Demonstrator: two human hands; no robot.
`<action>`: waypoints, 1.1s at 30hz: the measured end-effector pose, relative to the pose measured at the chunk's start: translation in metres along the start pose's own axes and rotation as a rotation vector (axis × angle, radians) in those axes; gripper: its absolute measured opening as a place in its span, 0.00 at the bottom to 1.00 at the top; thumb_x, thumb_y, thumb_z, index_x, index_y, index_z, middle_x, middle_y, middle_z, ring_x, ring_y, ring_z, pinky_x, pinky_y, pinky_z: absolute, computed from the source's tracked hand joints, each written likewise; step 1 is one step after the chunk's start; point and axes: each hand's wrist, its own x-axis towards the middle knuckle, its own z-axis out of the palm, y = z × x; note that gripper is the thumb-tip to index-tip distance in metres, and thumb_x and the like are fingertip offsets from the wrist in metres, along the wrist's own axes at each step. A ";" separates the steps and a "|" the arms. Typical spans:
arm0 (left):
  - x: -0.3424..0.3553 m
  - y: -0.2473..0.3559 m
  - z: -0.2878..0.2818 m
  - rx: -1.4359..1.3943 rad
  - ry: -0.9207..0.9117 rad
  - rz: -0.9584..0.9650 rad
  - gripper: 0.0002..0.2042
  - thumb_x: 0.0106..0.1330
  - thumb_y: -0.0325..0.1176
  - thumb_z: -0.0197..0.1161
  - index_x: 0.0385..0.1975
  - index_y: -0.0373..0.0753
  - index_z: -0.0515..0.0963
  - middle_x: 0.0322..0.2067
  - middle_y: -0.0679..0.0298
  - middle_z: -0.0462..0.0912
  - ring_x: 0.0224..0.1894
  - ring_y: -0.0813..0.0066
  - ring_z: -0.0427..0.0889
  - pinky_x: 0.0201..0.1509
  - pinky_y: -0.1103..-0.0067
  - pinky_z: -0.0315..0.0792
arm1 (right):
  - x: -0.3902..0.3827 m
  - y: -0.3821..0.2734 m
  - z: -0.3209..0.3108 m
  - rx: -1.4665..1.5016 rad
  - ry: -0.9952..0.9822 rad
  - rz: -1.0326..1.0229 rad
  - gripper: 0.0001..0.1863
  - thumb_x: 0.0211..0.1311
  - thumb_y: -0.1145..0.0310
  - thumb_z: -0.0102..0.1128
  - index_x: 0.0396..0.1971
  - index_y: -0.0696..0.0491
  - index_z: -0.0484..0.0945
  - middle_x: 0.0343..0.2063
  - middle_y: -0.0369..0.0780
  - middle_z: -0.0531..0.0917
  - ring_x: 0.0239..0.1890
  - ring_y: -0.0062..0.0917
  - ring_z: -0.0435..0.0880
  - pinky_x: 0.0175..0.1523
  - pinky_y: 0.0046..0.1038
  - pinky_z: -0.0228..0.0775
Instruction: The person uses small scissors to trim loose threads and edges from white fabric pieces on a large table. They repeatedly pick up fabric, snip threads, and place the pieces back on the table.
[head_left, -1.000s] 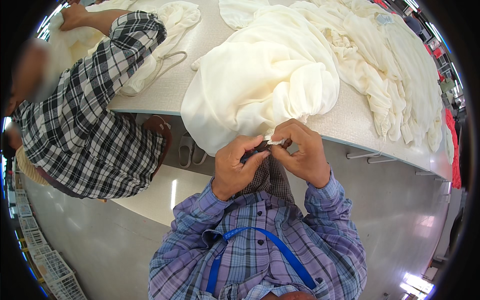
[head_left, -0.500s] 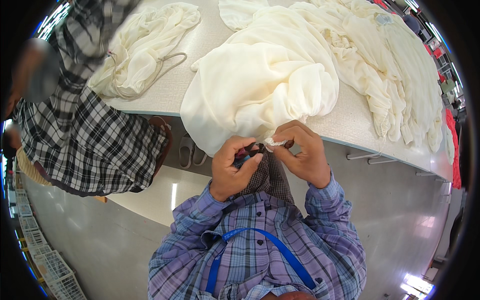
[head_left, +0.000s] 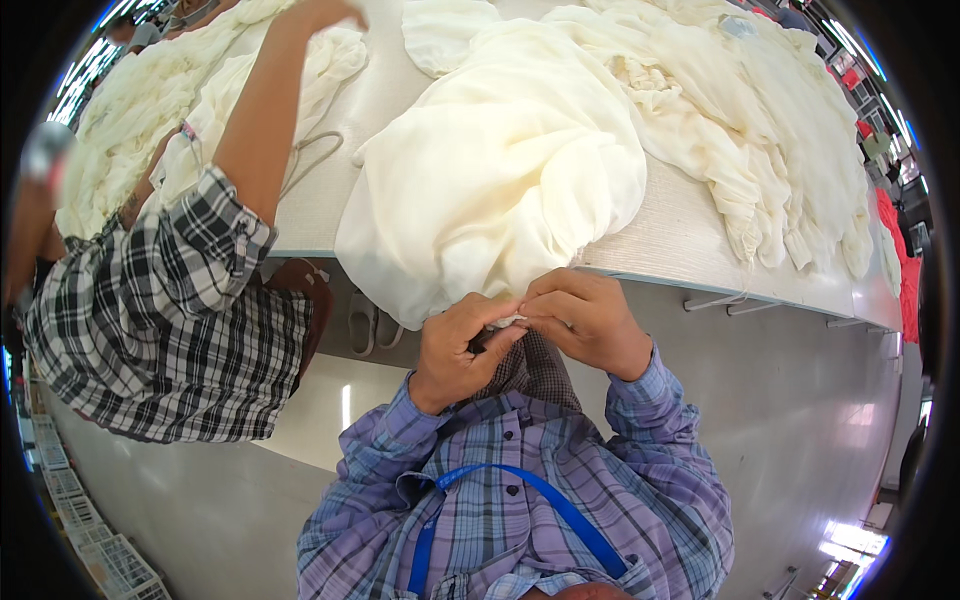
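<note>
A cream, sheer cloth garment (head_left: 490,160) lies bunched on the table, its near part hanging over the front edge down to my hands. My left hand (head_left: 458,350) is closed, thumb and forefinger pinching a small gathered edge of the cloth. Right against it, my right hand (head_left: 585,320) pinches the same edge from the other side, fingertips nearly touching the left ones. Something dark shows in the gap of my left hand; I cannot make out whether it is held. The hands partly cover the pinched edge.
The pale table (head_left: 690,205) carries more cream garments (head_left: 780,150) at the right and a heap (head_left: 140,90) at the far left. A co-worker in a checked shirt (head_left: 170,330) sits close on my left, one arm reaching over the table. Grey shoes (head_left: 362,322) stand underneath.
My hands have drawn together, and the right has shifted slightly left and down on the cloth edge. The co-worker's arm now extends over the table. The view has shifted a little.
</note>
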 end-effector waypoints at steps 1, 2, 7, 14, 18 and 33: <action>0.000 -0.004 0.001 0.003 0.013 0.001 0.12 0.58 0.22 0.71 0.42 0.35 0.81 0.33 0.60 0.84 0.23 0.82 0.76 0.24 0.85 0.67 | 0.001 0.003 -0.002 -0.081 0.018 -0.036 0.11 0.46 0.80 0.70 0.31 0.54 0.82 0.32 0.40 0.83 0.32 0.32 0.83 0.36 0.31 0.74; 0.000 -0.007 0.001 0.006 0.026 0.001 0.11 0.58 0.22 0.71 0.40 0.35 0.82 0.30 0.61 0.84 0.23 0.81 0.76 0.24 0.85 0.67 | 0.002 0.007 -0.003 -0.152 0.058 -0.023 0.10 0.46 0.80 0.68 0.31 0.53 0.82 0.32 0.39 0.83 0.32 0.33 0.83 0.36 0.31 0.75; -0.004 0.000 -0.002 -0.099 0.081 -0.051 0.07 0.59 0.22 0.71 0.36 0.34 0.81 0.29 0.63 0.83 0.23 0.84 0.75 0.25 0.85 0.66 | 0.000 0.038 0.004 -0.349 0.343 0.044 0.13 0.43 0.82 0.63 0.32 0.52 0.82 0.33 0.37 0.84 0.32 0.34 0.82 0.37 0.32 0.75; -0.018 0.003 -0.009 -0.304 0.256 -0.148 0.07 0.65 0.26 0.68 0.40 0.33 0.80 0.28 0.66 0.82 0.23 0.88 0.73 0.25 0.88 0.65 | 0.009 0.041 -0.002 -0.288 0.566 0.092 0.16 0.42 0.87 0.62 0.34 0.55 0.82 0.37 0.41 0.83 0.40 0.36 0.82 0.45 0.31 0.74; -0.018 0.008 -0.013 -0.304 0.324 -0.230 0.08 0.68 0.29 0.65 0.41 0.33 0.78 0.27 0.67 0.79 0.20 0.88 0.69 0.22 0.88 0.62 | 0.008 0.033 0.002 -0.117 0.521 0.155 0.16 0.44 0.87 0.63 0.36 0.57 0.81 0.37 0.42 0.83 0.39 0.32 0.81 0.47 0.29 0.73; -0.018 0.024 -0.031 -0.387 0.387 -0.232 0.10 0.68 0.32 0.67 0.42 0.32 0.78 0.28 0.68 0.80 0.21 0.90 0.69 0.22 0.90 0.62 | 0.001 -0.013 -0.026 -0.056 0.272 0.162 0.20 0.43 0.68 0.79 0.40 0.52 0.85 0.41 0.39 0.82 0.50 0.35 0.77 0.54 0.33 0.70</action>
